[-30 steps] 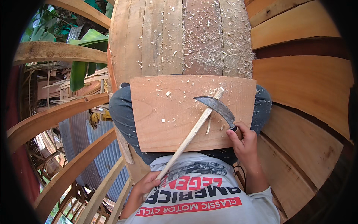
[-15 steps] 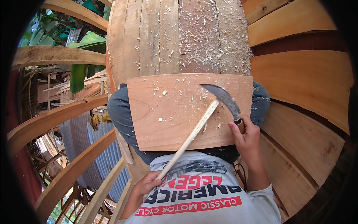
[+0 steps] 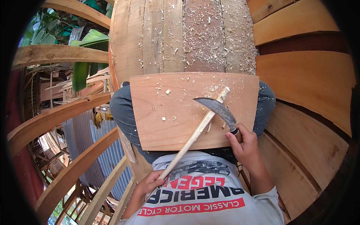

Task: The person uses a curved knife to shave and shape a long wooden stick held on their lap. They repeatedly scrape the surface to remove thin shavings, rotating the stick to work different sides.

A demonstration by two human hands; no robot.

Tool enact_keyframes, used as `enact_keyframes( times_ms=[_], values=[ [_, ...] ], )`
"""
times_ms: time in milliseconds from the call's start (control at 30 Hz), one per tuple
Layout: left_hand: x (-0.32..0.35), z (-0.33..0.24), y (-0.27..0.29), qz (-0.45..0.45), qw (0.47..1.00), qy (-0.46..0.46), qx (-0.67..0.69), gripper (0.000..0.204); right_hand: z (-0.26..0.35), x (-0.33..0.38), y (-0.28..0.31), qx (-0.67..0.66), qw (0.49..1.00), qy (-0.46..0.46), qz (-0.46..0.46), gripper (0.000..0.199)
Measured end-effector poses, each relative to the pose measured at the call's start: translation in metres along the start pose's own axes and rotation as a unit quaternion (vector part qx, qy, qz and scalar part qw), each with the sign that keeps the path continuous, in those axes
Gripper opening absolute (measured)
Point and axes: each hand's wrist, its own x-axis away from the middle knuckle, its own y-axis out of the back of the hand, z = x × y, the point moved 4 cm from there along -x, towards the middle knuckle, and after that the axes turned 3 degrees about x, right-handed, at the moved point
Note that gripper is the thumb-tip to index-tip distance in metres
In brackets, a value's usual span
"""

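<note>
My right hand (image 3: pixel 245 146) is closed round the handle of a sickle (image 3: pixel 218 108). Its curved grey blade crosses over the upper part of a pale wooden stick (image 3: pixel 191 140). My left hand (image 3: pixel 151 182) grips the lower end of that stick, close to my shirt. From there the stick slants up and to the right over a wooden board (image 3: pixel 157 131) resting across my lap. Small chips and slivers of wood lie scattered on the board, some beside the blade. Whether the blade's edge bites into the stick, I cannot tell.
Ahead of the board, a plank floor (image 3: pixel 153 37) carries many curled shavings, thickest at the right. Wooden boards (image 3: pixel 305 82) form a wall on my right. On the left are spaced wooden rails (image 3: pixel 62 112), with corrugated metal sheets (image 3: pixel 105 150) and green leaves beyond them.
The sickle has come down and toward me, from the stick's far tip to lower along it. The far end of the stick now shows beyond the blade. My left hand keeps its grip.
</note>
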Motion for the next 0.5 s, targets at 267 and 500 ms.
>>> enact_keyframes(
  times_ms=[267,500],
  values=[
    [-0.001,0.011,-0.001,-0.014,1.0,-0.028,0.001,0.053,-0.009,0.003,0.014,-0.036,0.998,-0.043,-0.024,0.017],
    [0.0,0.008,0.0,-0.018,1.0,-0.014,-0.004,0.05,-0.004,0.002,-0.003,-0.039,0.998,-0.04,0.018,0.02]
  ],
)
